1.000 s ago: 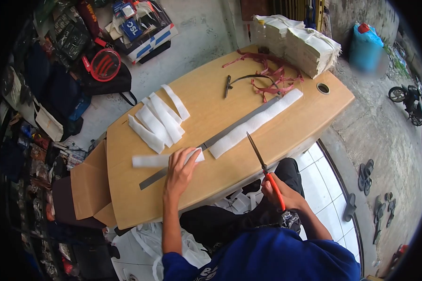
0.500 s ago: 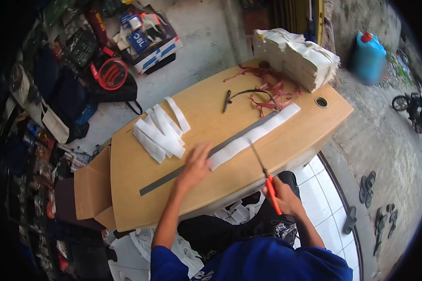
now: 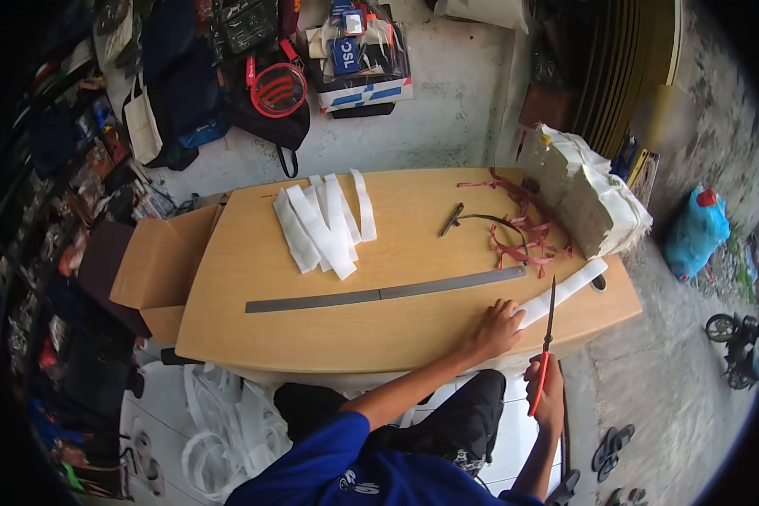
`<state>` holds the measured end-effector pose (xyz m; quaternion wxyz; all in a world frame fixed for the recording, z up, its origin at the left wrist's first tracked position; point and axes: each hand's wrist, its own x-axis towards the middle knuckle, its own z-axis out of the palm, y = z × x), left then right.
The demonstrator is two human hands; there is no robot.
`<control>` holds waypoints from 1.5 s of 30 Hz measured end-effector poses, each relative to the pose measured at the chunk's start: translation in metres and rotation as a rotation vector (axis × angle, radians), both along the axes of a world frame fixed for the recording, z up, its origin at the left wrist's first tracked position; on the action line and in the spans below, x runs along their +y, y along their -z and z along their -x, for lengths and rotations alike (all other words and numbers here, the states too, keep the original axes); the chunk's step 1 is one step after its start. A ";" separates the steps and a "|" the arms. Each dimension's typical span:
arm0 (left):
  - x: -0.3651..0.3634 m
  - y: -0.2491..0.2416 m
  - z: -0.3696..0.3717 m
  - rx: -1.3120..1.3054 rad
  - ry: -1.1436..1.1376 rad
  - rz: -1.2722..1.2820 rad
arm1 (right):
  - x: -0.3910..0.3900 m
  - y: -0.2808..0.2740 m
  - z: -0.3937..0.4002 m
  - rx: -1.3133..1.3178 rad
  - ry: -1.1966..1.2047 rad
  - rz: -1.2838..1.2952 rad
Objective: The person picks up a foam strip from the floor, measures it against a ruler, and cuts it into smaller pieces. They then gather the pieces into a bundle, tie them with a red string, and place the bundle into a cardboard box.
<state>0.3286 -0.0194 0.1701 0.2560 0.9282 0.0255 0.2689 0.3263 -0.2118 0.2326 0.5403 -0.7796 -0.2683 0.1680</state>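
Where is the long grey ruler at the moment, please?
In the head view, the ruler lies flat across the middle of the table, nearer the person than the pile of white strips, with its right end just beyond the left hand.

my worktop [image 3: 419,324] is pale tan, the strips [image 3: 318,226] white, the ruler [image 3: 329,303] grey; my scissors [image 3: 544,361] have red-orange handles, my shirt [image 3: 379,481] is blue with white lettering.

Left hand [image 3: 499,329], palm down, fingers bent, left forearm [image 3: 413,388] slanting across; right hand [image 3: 546,392], fingers curled closed, right forearm [image 3: 538,464] steeper.
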 end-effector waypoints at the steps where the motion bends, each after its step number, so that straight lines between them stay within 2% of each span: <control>1: -0.006 0.001 -0.013 -0.006 -0.023 0.014 | 0.001 -0.007 -0.001 -0.020 0.016 0.044; 4: -0.018 0.005 -0.040 -0.033 -0.035 0.042 | 0.009 -0.026 -0.001 -0.225 0.096 0.139; 5: -0.017 0.003 -0.042 -0.023 -0.056 0.031 | 0.011 -0.033 -0.003 -0.206 0.151 0.215; 8: -0.008 -0.008 -0.034 0.027 -0.106 -0.076 | 0.014 -0.029 -0.020 -0.275 0.237 0.141; 10: -0.001 -0.017 -0.017 -0.112 -0.183 -0.148 | 0.015 -0.026 -0.041 -0.392 0.231 0.250; 11: 0.006 -0.018 -0.010 -0.107 -0.169 -0.149 | 0.018 -0.023 -0.051 -0.459 0.244 0.198; 14: 0.029 -0.015 0.006 -0.066 -0.271 -0.187 | 0.025 -0.014 -0.087 -0.651 0.157 0.387; 15: 0.035 -0.013 0.013 -0.071 -0.268 -0.107 | 0.026 -0.004 -0.103 -0.669 0.094 0.331; 17: 0.044 -0.004 0.021 -0.116 -0.247 0.027 | 0.032 -0.007 -0.117 -0.643 -0.008 0.380; 19: 0.050 0.001 0.025 -0.124 -0.215 0.050 | 0.036 0.004 -0.135 -0.583 -0.059 0.417; 21: 0.050 0.003 0.027 -0.128 -0.188 0.082 | 0.039 0.021 -0.154 -0.675 -0.168 0.311; 24: 0.051 0.005 0.026 -0.132 -0.195 0.080 | 0.045 0.029 -0.166 -0.700 -0.215 0.301; 26: 0.054 0.011 0.022 -0.251 -0.166 0.176 | 0.049 0.028 -0.165 -0.602 -0.242 0.263; 28: 0.054 0.009 0.032 -0.266 -0.177 0.203 | 0.050 0.024 -0.156 -0.736 -0.162 0.366; 30: 0.047 0.004 0.054 -0.287 -0.184 0.302 | 0.039 0.066 -0.172 -0.913 -0.126 0.239; 32: 0.056 -0.001 0.088 -0.259 -0.233 0.175 | 0.042 0.040 -0.134 -0.890 -0.008 0.273; 34: 0.074 -0.018 0.124 -0.295 -0.359 0.174 | 0.055 0.025 -0.091 -0.859 0.072 0.157; 35: 0.085 -0.024 0.137 -0.306 -0.412 0.179 | 0.063 0.017 -0.069 -0.813 0.004 0.094; 37: 0.124 -0.034 0.155 -0.477 -0.665 -0.018 | 0.083 0.019 -0.034 -0.626 -0.136 -0.067; 38: 0.145 -0.031 0.163 -0.396 -0.875 -0.036 | 0.093 0.023 -0.022 -0.488 -0.217 -0.167; 39: 0.173 -0.038 0.172 -0.517 -0.868 -0.016 | 0.104 0.034 -0.010 -0.415 -0.255 -0.201; 40: 0.195 -0.038 0.176 -0.456 -1.077 -0.015 | 0.115 0.042 -0.001 -0.343 -0.289 -0.233; 42: 0.243 -0.037 0.189 -0.286 -1.244 0.029 | 0.124 0.029 0.014 -0.969 -0.310 0.081; 43: 0.270 -0.041 0.193 -0.090 -1.293 0.235 | 0.126 0.033 0.012 -0.971 -0.290 0.111; 44: 0.293 -0.040 0.194 -0.085 -1.289 0.231 | 0.125 0.034 0.012 -0.965 -0.285 0.113; 45: 0.316 -0.039 0.194 -0.031 -1.292 0.444 | 0.125 0.035 0.012 -0.930 -0.279 0.093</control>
